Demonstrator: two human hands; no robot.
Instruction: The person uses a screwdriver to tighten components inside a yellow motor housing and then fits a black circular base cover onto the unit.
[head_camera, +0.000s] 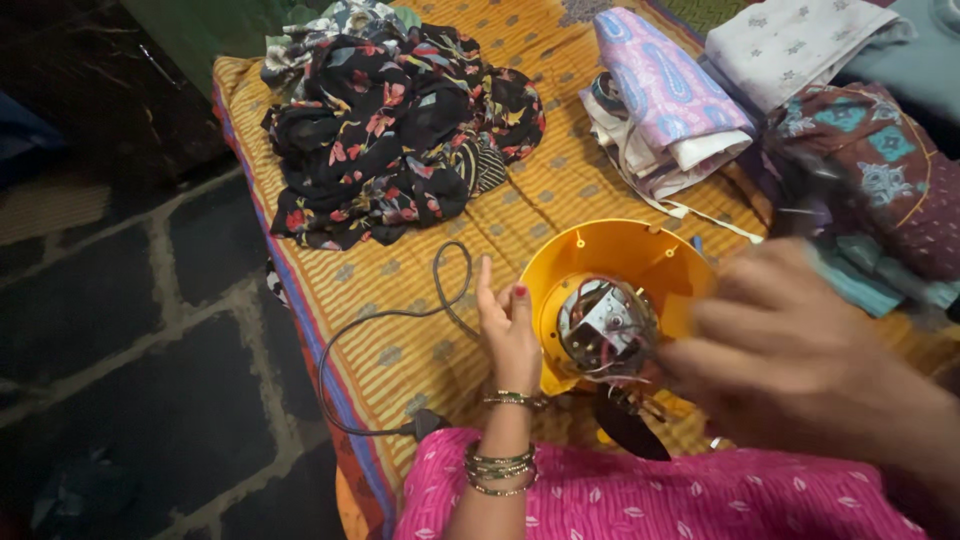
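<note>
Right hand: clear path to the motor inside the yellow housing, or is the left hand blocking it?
Probably yes. The right hand, blurred, sits just beside the exposed motor, and the yellow housing is open toward the camera. The left hand rests on the housing's far side, out of the way.

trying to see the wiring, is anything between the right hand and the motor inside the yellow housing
Nothing visible. The right hand, blurred, sits right at the exposed motor in the open yellow housing. The left hand rests on the housing's opposite side.
</note>
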